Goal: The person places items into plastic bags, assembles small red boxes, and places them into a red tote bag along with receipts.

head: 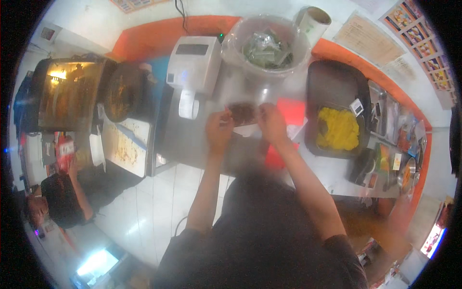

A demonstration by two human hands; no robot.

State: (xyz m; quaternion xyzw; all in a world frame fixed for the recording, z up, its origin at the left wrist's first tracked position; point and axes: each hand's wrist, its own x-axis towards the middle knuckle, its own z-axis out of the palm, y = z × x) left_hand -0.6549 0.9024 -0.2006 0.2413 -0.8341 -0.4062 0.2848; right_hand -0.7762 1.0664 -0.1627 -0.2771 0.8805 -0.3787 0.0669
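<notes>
A flat packet with dark brown contents (242, 115) is between my hands over the grey counter (187, 144). Curled fingers of my left hand (219, 124) pinch its left edge, with something small and reddish at the fingertips. At the right edge my right hand (271, 121) is also closed, though blur hides the exact grip. White paper (249, 130) shows just below the packet. Beside my right hand lies a red sheet or packet (291, 111), and a second red piece (278, 159) is partly under my right forearm.
Behind stand a white label printer (195, 61) and a plastic-lined tub (231, 50) of green packets. To the right, a black tray (326, 85) holds yellow food (337, 128). Leftward are a stained cutting board (126, 144), a dark round pan (122, 92) and another person (63, 198).
</notes>
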